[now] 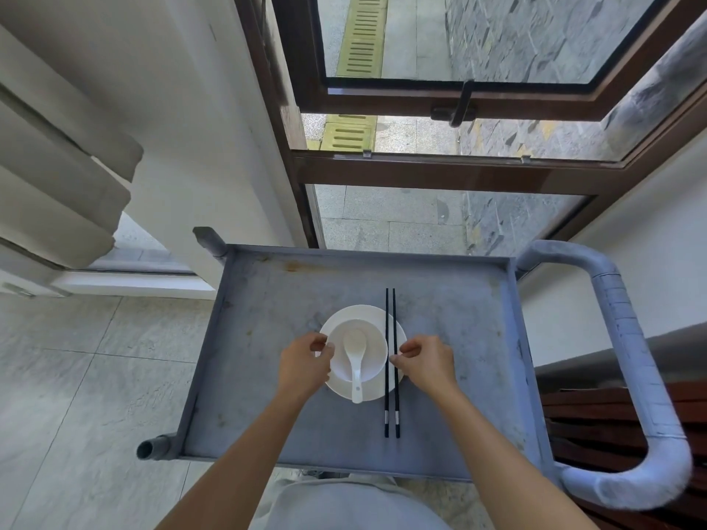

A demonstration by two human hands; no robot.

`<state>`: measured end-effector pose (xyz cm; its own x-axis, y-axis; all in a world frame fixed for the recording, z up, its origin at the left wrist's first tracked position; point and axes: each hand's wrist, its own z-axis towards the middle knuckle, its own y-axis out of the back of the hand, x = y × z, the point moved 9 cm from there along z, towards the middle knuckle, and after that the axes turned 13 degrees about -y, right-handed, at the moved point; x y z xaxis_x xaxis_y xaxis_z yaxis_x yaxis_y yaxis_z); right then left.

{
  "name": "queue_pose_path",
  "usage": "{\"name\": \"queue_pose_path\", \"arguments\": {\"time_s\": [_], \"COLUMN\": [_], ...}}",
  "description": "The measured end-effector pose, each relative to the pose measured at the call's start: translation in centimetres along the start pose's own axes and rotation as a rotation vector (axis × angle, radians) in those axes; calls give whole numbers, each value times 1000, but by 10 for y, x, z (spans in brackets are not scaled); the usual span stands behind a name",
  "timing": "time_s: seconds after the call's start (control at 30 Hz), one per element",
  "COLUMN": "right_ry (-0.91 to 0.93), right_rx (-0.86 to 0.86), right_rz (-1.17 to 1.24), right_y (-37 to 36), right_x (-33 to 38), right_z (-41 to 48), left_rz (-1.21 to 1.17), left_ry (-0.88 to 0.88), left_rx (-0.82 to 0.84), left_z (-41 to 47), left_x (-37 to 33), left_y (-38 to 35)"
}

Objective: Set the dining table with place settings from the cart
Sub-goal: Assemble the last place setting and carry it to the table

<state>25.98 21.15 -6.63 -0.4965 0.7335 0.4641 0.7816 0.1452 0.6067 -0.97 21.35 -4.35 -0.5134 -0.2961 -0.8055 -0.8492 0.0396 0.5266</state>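
Observation:
A grey metal cart (pixel 451 338) stands before me. On its top sits a white plate (pixel 378 390) with a white bowl (pixel 373 351) on it and a white spoon (pixel 355 371) lying in the bowl, its handle toward me. Two black chopsticks (pixel 391 411) lie side by side across the plate's right edge. My left hand (pixel 304 365) is at the plate's left rim, fingers curled at the bowl's edge. My right hand (pixel 424 361) is at the plate's right rim, fingertips touching the chopsticks. I cannot tell whether either hand has a firm hold.
The cart's rounded push handle (pixel 627 369) sits at the right. A dark wooden piece of furniture (pixel 612 422) lies behind the handle. Beyond the cart are a brown-framed window (pixel 451 170), a white wall and a curtain (pixel 57 177). Tiled floor (pixel 84 376) spreads left.

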Motion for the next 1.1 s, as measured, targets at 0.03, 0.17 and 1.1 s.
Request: {"name": "queue_pose_path", "arguments": {"time_s": [0.03,0.17,1.1], "right_ry": [-1,-2,-30], "right_rx": [2,-26,238], "right_rz": [4,21,318], "right_y": [0,4,9], "right_x": [-2,-4,1], "right_z": [1,4,2], "left_rz": [6,32,-605], "left_ry": [-4,8,133], "left_rx": [-16,-151,177], "left_z": [1,-1,-14], "left_x": [1,14,10], "left_y": [2,21,9]}}
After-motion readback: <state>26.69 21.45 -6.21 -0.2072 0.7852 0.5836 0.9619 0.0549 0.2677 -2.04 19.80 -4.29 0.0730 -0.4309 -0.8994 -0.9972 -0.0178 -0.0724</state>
